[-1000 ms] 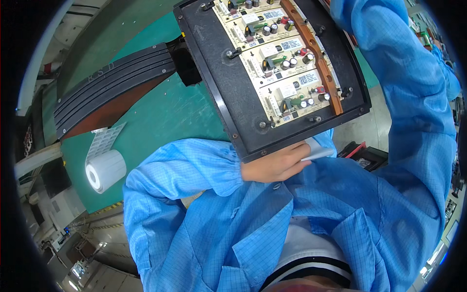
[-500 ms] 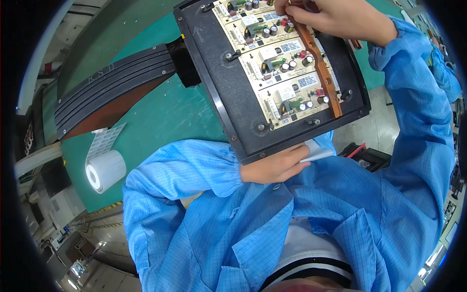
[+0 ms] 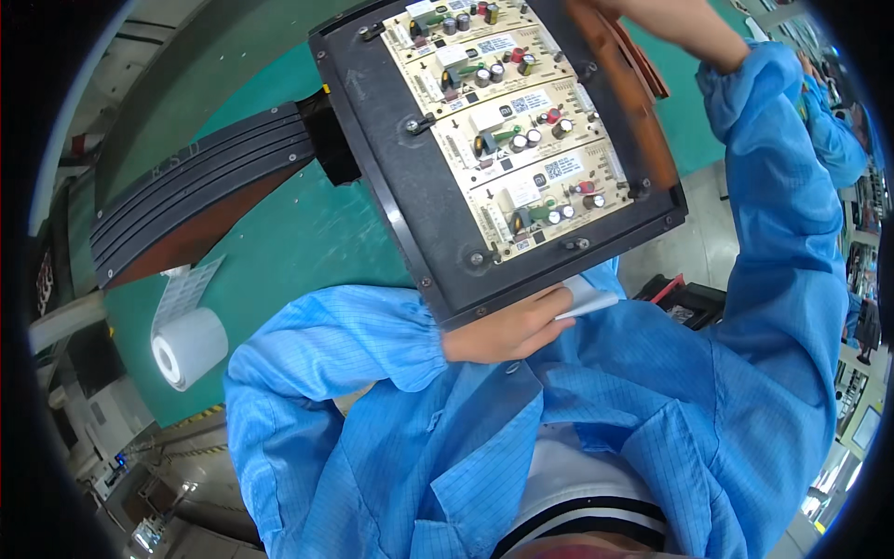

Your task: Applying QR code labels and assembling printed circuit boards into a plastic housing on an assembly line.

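A black tray-like fixture (image 3: 400, 186) stands tilted before me. Several cream circuit boards (image 3: 535, 102) lie in it as one panel, with capacitors, relays and white labels on them. At the top, my right hand (image 3: 666, 26) is closed on a long brown bar (image 3: 633, 102) with notches, smeared by motion. The bar is off the boards, over the fixture's right side; my fingertips are partly cut off by the picture's upper edge. Below the fixture's near edge, my left hand (image 3: 507, 331) is closed on a folded white sheet (image 3: 589, 298), paper or cloth.
A black curved slotted rack (image 3: 205, 186) lies on the green table (image 3: 307, 233) at left. Near it stands a roll of white labels (image 3: 191, 347). More brown bars (image 3: 647, 65) show beyond the fixture's right edge. Another person's blue sleeve (image 3: 829, 130) appears at far right.
My right hand has lifted the brown bar off the boards' right edge and moved it right, baring the connectors there. The whole view has shifted slightly; my left hand keeps the white sheet.
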`<action>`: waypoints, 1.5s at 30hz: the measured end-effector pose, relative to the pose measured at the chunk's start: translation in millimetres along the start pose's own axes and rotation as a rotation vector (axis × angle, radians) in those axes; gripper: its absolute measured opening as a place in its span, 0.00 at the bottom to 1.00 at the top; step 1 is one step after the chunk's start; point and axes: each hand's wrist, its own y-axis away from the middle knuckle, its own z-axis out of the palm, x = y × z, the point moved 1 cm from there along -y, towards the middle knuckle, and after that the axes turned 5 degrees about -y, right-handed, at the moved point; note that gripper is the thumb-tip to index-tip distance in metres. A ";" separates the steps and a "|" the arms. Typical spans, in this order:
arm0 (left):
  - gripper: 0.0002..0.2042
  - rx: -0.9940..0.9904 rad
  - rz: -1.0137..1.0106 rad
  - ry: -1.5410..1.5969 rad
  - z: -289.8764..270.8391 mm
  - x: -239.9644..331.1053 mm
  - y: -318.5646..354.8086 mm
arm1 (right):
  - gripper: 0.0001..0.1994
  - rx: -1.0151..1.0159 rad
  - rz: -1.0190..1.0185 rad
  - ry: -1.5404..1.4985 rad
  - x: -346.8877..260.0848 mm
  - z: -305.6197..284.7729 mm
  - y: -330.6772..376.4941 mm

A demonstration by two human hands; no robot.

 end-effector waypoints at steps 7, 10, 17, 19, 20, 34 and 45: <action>0.10 0.017 0.033 0.008 4.7 -4.3 -2.7 | 0.17 0.054 -0.095 0.664 34.0 -38.3 -10.2; 0.10 0.009 0.010 -0.003 2.8 -3.5 -3.1 | 0.19 0.086 -0.108 0.607 25.8 -22.8 -16.8; 0.10 0.015 0.010 0.006 2.7 -4.8 -3.3 | 0.18 0.097 0.015 0.660 19.8 11.2 -35.6; 0.10 0.017 0.017 0.008 3.7 -4.8 -3.0 | 0.15 0.163 -0.163 0.667 13.4 18.8 -34.4; 0.09 -0.033 0.005 0.025 5.4 -5.7 -3.0 | 0.14 0.140 -0.269 0.595 3.6 22.4 -29.2; 0.10 0.039 0.032 -0.041 3.6 -4.4 -1.8 | 0.33 -0.237 -0.290 0.434 -25.5 59.9 -28.7; 0.09 -0.009 0.015 0.115 8.1 -8.8 0.1 | 0.32 -0.233 -0.282 0.434 -25.2 63.7 -18.6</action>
